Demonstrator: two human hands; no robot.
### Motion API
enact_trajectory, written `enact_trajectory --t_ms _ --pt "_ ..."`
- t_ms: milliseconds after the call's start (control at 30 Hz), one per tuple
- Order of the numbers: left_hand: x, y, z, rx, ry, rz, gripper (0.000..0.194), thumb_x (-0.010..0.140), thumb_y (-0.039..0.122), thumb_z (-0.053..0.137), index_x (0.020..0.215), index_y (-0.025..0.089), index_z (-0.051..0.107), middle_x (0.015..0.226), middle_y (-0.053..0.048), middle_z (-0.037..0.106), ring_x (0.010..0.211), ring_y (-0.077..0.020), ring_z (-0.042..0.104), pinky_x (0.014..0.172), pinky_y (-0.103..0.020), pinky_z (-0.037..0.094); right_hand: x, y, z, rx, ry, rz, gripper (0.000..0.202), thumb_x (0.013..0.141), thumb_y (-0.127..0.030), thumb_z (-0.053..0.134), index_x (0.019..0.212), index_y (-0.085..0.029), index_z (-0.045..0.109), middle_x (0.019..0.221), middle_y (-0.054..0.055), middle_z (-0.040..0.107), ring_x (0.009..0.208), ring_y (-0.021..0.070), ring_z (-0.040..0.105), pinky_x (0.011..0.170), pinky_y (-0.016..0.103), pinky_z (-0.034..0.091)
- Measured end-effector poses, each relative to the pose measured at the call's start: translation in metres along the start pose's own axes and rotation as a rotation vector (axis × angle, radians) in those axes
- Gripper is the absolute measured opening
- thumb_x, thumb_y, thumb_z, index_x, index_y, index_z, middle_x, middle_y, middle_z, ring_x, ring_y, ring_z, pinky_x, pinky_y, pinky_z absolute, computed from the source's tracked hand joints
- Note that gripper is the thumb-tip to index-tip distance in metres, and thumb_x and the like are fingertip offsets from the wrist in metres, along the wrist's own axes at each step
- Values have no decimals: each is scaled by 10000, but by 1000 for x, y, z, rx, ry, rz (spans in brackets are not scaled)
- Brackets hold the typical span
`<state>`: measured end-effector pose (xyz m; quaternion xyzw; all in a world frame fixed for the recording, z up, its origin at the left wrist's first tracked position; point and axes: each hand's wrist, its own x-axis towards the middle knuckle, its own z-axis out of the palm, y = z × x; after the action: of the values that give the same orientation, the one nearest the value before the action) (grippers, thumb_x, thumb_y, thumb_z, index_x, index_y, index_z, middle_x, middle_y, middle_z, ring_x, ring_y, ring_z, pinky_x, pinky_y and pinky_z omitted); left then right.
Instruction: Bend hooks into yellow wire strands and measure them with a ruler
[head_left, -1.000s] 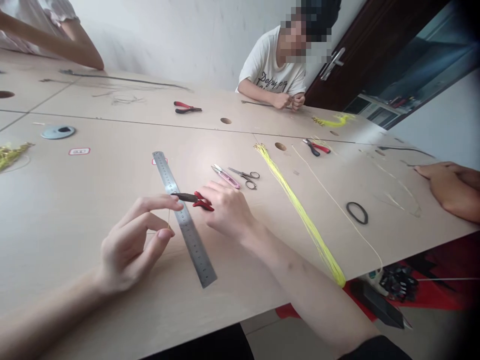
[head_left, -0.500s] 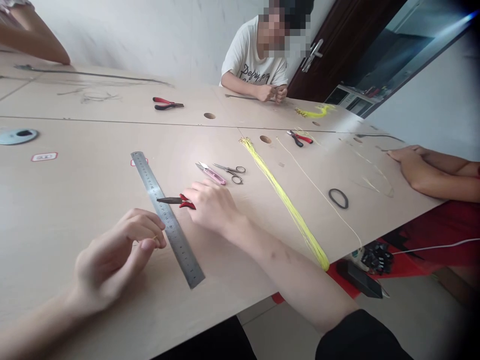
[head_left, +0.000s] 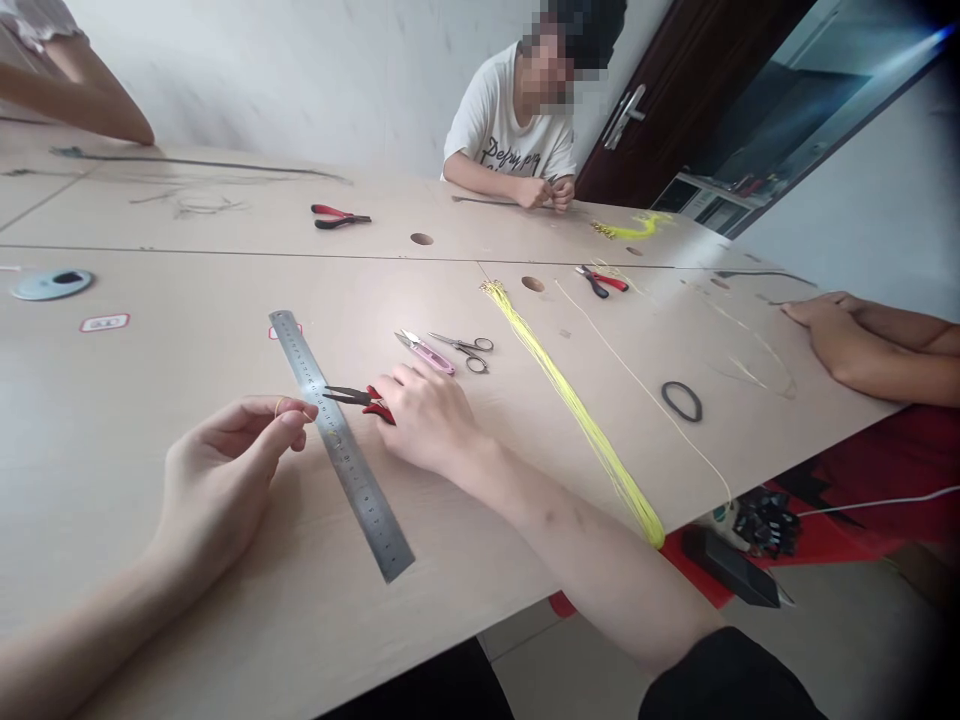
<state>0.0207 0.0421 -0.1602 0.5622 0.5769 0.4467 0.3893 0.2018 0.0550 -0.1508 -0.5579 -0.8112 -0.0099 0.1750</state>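
My right hand (head_left: 427, 415) is wrapped round red-handled needle-nose pliers (head_left: 349, 396), whose dark jaws stand slightly apart over a steel ruler (head_left: 367, 505). To the left, my left hand (head_left: 240, 450) pinches a thin yellow cord (head_left: 279, 405) between thumb and forefinger, close to the plier tips but apart from them. Most of the cord is hidden by the fingers. Beyond my right hand lie pink thread snips (head_left: 426, 353) and small metal scissors (head_left: 466, 348). A long bundle of yellow cords (head_left: 570, 400) stretches along the table to the right of them.
Other pliers (head_left: 341, 217) lie at the back, and red-and-black pliers (head_left: 602, 282) at the right. A dark ring (head_left: 681, 401) is near a loose cord. A co-worker (head_left: 510, 130) sits across the table; another person's forearms (head_left: 877, 335) rest at the right edge.
My left hand has risen toward the plier tips, its thumb and forefinger now closed together on the cord. The plier jaws have parted. The view has shifted slightly.
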Motion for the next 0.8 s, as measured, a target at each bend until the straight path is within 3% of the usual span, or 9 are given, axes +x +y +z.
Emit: enact_trajectory --t_ms 100,233,433,600,800 --pt "1 8 2 -32 23 -102 147 711 371 688 681 235 643 665 31 601 637 -127 539 576 -233 404 -1 -3 0 78 53 0 161 820 -263 485 838 -159 605 795 56 627 743 186 541 598 286 360" --pt "0 14 3 -98 -12 -60 137 712 319 682 659 208 623 606 36 577 582 -106 515 574 -211 422 -3 -9 -5 226 129 -44 106 802 -259 501 760 -170 538 698 16 571 649 145 501 569 260 362" --pt "-1 14 4 -291 -125 -57 260 706 253 687 585 182 468 612 31 585 635 -115 553 594 -215 426 -5 -13 -12 473 179 -239 147 766 -163 487 674 -205 380 628 -28 425 605 116 430 608 244 398" --pt "-2 12 4 -439 -201 -86 311 727 311 695 617 178 436 694 16 637 735 -137 607 635 -224 433 -6 -16 -10 556 175 -255 151 754 -114 487 700 -211 385 644 -26 420 613 124 435 596 249 403" --pt "-2 8 4 -499 -256 -69 313 737 288 695 628 178 423 704 13 672 713 -144 643 645 -236 463 -8 -20 -8 562 158 -267 169 722 -76 512 714 -210 409 645 -24 441 628 137 437 599 257 396"
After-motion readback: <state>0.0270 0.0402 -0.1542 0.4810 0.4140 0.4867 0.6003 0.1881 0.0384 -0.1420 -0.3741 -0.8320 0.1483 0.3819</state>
